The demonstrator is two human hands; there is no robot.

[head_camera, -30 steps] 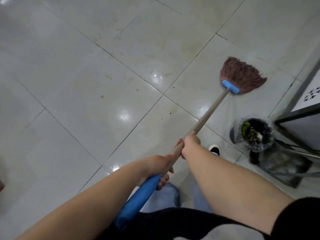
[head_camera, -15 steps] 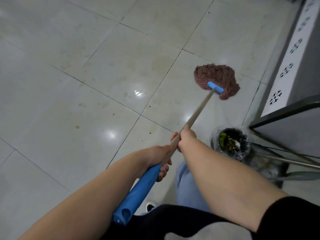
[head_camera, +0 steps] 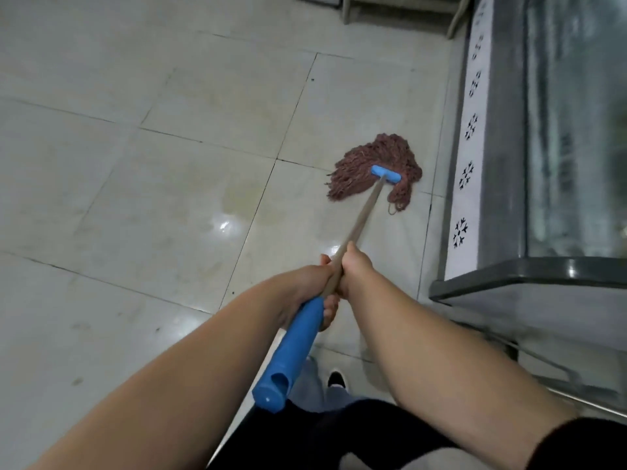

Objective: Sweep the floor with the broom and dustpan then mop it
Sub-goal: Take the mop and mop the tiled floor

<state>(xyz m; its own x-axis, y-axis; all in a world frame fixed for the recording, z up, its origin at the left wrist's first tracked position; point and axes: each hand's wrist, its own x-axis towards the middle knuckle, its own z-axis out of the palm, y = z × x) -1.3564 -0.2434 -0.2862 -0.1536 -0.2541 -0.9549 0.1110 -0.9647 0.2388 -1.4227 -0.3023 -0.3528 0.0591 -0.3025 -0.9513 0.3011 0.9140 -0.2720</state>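
I hold a mop with both hands. Its reddish-brown string head (head_camera: 369, 166) lies spread flat on the glossy tile floor (head_camera: 142, 205), joined by a blue clamp (head_camera: 385, 174) to a tan wooden handle (head_camera: 363, 218). My right hand (head_camera: 356, 266) grips the wooden shaft higher toward the head. My left hand (head_camera: 305, 290) grips just behind it, where the blue end grip (head_camera: 291, 354) begins. The mop head rests close to the base of a metal cabinet on the right.
A grey metal and glass cabinet (head_camera: 529, 164) with a white snowflake-patterned strip runs along the right side. Its corner (head_camera: 475, 290) juts out near my right forearm. A low step or ledge (head_camera: 390, 11) crosses the top. My shoe (head_camera: 336, 379) shows below.
The view has swung right and forward. The bin and dustpan have dropped out of sight, the cabinet fills more of the right side, and the mop head lies flatter, nearer the cabinet base.
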